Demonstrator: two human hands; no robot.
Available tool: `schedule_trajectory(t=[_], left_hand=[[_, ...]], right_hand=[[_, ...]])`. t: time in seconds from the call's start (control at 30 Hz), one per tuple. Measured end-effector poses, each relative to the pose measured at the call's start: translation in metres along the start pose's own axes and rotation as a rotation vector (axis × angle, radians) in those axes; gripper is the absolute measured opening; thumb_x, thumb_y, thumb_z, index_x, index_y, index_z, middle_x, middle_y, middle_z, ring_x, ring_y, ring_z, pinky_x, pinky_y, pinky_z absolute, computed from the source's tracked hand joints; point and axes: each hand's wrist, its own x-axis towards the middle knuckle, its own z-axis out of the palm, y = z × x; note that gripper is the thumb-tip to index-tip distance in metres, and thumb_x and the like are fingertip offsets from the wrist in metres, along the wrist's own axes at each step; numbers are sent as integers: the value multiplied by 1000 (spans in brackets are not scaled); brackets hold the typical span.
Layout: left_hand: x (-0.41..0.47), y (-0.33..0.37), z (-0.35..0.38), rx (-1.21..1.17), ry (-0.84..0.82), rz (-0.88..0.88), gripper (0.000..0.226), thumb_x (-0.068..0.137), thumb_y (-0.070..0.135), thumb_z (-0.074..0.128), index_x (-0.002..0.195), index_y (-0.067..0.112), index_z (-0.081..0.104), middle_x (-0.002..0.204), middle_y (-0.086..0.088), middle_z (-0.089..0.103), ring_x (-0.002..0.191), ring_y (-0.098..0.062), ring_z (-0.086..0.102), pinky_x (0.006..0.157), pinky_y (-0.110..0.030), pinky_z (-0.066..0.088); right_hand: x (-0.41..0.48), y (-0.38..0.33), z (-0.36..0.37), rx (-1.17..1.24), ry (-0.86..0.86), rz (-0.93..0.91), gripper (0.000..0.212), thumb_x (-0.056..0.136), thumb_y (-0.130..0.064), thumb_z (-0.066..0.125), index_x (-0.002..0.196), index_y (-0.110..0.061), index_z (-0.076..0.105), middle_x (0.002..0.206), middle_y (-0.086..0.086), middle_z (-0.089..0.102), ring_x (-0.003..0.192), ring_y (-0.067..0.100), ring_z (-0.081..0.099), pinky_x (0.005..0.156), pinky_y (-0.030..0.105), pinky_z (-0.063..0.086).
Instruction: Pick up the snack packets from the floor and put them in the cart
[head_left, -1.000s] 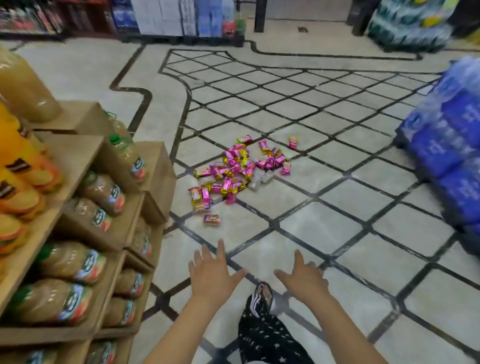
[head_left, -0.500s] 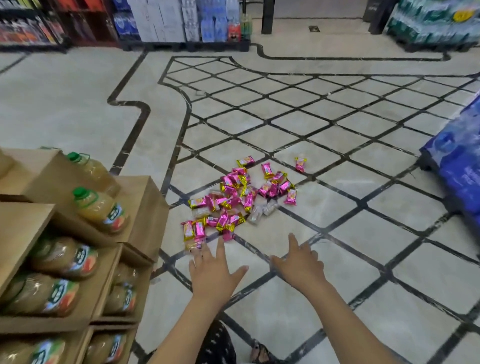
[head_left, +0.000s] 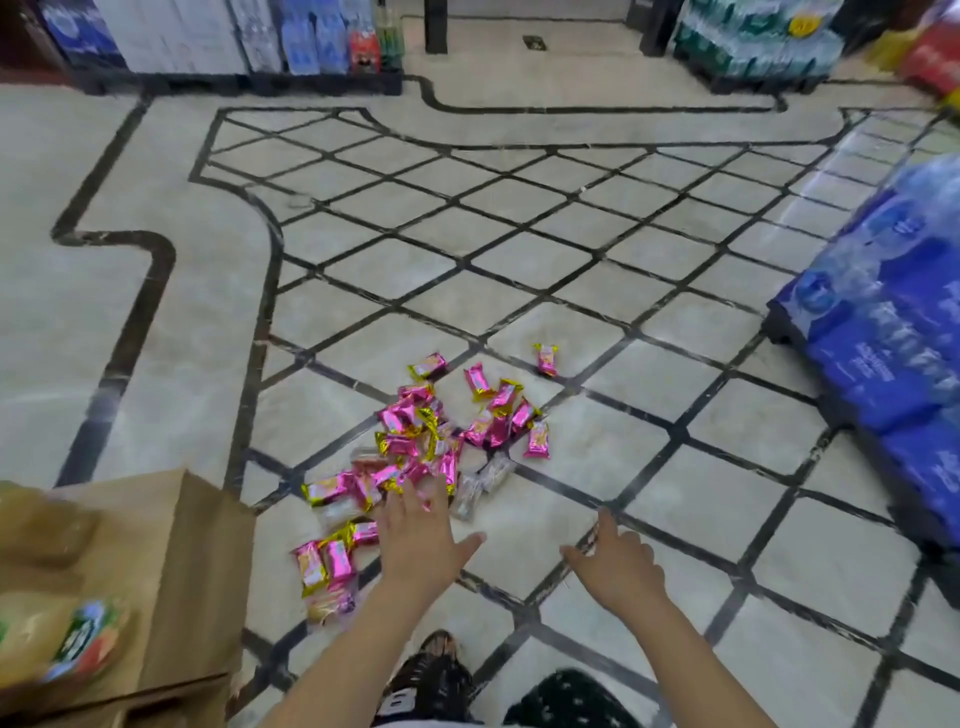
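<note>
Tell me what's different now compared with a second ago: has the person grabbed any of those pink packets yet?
Not yet. The person has moved closer and bent lower, so the left hand now reaches over the near edge of the pink packets, fingers spread. The right hand has come forward too, open above bare floor. Nothing is held. The packets lie scattered as before, and the blue water packs stay put. No cart is in view.

Single head-worn wide-angle view, angled forward and down from standing height over the tiled floor (head_left: 519, 519), arms nearest.
</note>
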Motion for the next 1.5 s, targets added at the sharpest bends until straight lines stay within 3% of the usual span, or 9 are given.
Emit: schedule_trajectory(t=[0.3, 0.5, 0.67, 0.83, 1.07, 1.17, 1.33, 1.5], left_hand=[[117, 74, 3, 83, -75, 17, 98, 88, 73, 44, 157, 22, -4, 162, -23, 3, 149, -41, 8, 119, -52, 15], [176, 133, 20, 104, -139, -99, 100, 87, 76, 41, 157, 26, -11, 162, -23, 7, 149, -40, 10, 119, -51, 15], [217, 177, 31, 92, -238, -186, 96, 87, 76, 41, 155, 35, -14, 163, -21, 6, 150, -39, 10, 121, -50, 16], [259, 182, 45, 33, -209, -231, 91, 89, 73, 41, 155, 38, -11, 163, -19, 9, 150, -37, 10, 121, -49, 14], [346, 143, 133, 123, -310, -212, 93, 91, 73, 36, 154, 32, -17, 162, -21, 5, 149, -38, 8, 120, -48, 14], [402, 117, 192, 155, -307, -151, 90, 92, 74, 35, 155, 31, -12, 162, -22, 5, 150, -38, 7, 119, -48, 14], [508, 70, 311, 225, -331, -64, 93, 93, 69, 40, 152, 33, -21, 162, -23, -7, 150, -39, -4, 121, -49, 3], [592, 28, 436, 276, -301, -26, 100, 86, 78, 38, 139, 36, -36, 163, -21, -5, 151, -36, 2, 122, -48, 8]], right_hand=[[116, 29, -51, 53, -70, 129, 81, 91, -63, 44, 154, -27, 10, 148, 17, 34, 134, 37, 34, 107, 45, 36], [227, 49, -107, 17, -167, 76, 88, 89, -63, 48, 155, -22, 8, 153, 18, 31, 138, 36, 32, 109, 46, 36], [297, 66, -157, -129, -132, 24, 77, 94, -60, 42, 152, -19, 14, 140, 18, 42, 128, 37, 43, 101, 42, 40], [364, 76, -154, -243, -239, -4, 69, 97, -56, 41, 149, -16, 19, 139, 20, 42, 127, 38, 42, 101, 44, 39], [480, 44, -77, -175, -298, -23, 77, 93, -58, 47, 154, -23, 14, 142, 20, 42, 130, 39, 41, 103, 46, 39], [548, 30, -17, -149, -277, -26, 78, 93, -58, 47, 154, -25, 12, 129, 19, 50, 120, 39, 49, 97, 46, 44], [676, 19, 99, -236, -190, -100, 85, 91, -65, 42, 155, -29, -1, 120, 18, 51, 109, 36, 52, 81, 38, 41], [781, 14, 207, -124, -75, -66, 93, 86, -68, 50, 154, -35, -4, 126, 21, 44, 115, 39, 47, 93, 43, 41]])
